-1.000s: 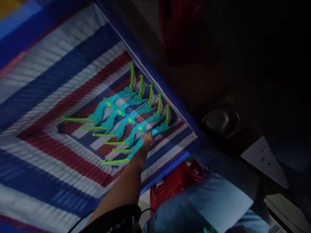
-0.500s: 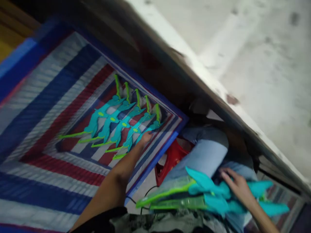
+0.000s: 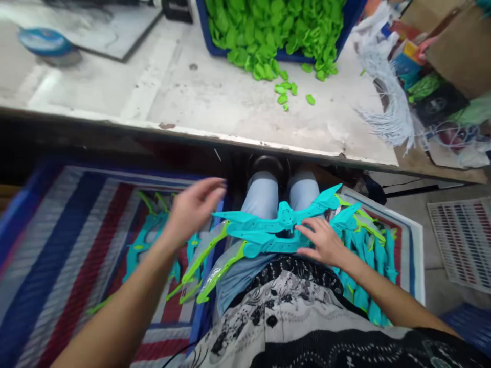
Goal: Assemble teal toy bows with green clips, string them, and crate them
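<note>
Two teal plastic toy bows (image 3: 268, 230) with lime green tips lie across my lap. My right hand (image 3: 324, 243) rests flat on them, fingers spread. In the air just left of my knees is my left hand (image 3: 194, 207), fingers apart and empty, a little blurred. Below it, a row of the same teal and green toy bows (image 3: 148, 240) lies on a striped red, white and blue woven bag (image 3: 57, 255). More teal bows (image 3: 368, 255) are piled on a second striped bag to my right.
A worn white workbench (image 3: 230, 97) runs across in front of me. On it stand a blue crate heaped with green plastic pieces (image 3: 268, 28), a bundle of white strings (image 3: 387, 102) and a roll of tape (image 3: 44, 43). Cardboard boxes (image 3: 460, 46) crowd the right end.
My left hand has lifted off the row of bows on the striped bag and come back toward my lap. The view has swung up from the floor to the bench.
</note>
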Demonstrator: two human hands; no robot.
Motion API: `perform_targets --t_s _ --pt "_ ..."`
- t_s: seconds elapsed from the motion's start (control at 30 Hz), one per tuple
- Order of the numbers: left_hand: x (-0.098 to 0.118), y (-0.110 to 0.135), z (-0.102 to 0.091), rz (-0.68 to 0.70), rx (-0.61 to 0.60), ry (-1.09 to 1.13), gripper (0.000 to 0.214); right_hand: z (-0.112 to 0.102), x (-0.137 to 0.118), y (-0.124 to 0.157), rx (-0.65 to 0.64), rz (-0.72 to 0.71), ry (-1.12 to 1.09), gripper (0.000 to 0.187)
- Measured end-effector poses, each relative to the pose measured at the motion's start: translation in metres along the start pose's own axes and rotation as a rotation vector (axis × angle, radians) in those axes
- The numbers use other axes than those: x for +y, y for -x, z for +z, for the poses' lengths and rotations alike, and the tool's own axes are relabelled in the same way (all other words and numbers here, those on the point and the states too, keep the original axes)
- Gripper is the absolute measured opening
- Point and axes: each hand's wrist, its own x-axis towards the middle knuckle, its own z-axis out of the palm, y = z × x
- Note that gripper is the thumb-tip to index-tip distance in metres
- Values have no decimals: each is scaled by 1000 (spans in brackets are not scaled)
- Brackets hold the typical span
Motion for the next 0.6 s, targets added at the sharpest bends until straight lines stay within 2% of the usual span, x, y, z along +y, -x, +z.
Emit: perform_targets --t_s 0.07,0.13,0.2,0.23,0.33,0.47,0.53,0.6 --pt "36 1 56 160 -286 -79 52 13 -6 15 -55 27 28 66" --pt "54 1 108 234 -503 -255 70 26 -11 23 -46 83 29 72" --pt "59 0 142 184 -594 -384 78 36 -13 28 -19 115 3 72" --pt "59 -2 150 143 -608 -397 77 39 -13 30 -8 117 -17 72" --pt "57 -17 149 73 -568 -319 68 41 -15 33 -13 100 -78 73" --pt "59 -51 135 89 -479 -320 58 29 -9 27 -117 69 -82 78" --pt "61 -70 138 106 -468 -341 53 12 5 12 -186 -22 -91 63" --pt "63 -84 146 114 -497 -359 50 -12 29 -16 -146 -62 -111 34"
